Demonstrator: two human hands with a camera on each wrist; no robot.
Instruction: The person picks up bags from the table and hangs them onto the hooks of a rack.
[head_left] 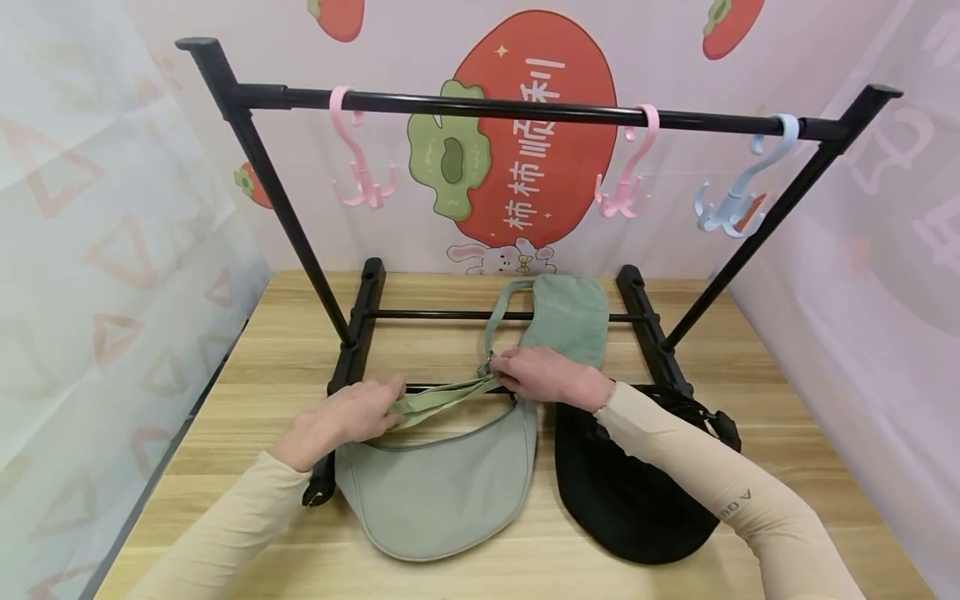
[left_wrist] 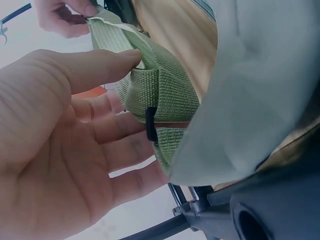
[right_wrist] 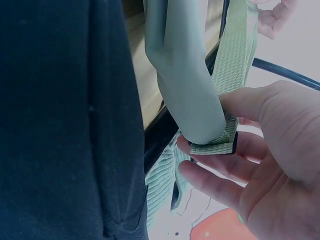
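A grey-green shoulder bag lies on the table at the front, its light green webbing strap stretched across above its zipped opening. At the strap's left part, my left hand pinches the webbing between thumb and fingers; a black strap ring shows beside them in the left wrist view. My right hand pinches the strap's other end, close to the bag's corner. Behind that hand lies a green corduroy bag with its own thin strap. Under the right forearm is a black bag, partly hidden.
A black rack stands over the bags, its top bar carrying two pink hooks and a blue hook. Its feet and lower bars rest on the wooden table. Printed cloth hangs behind.
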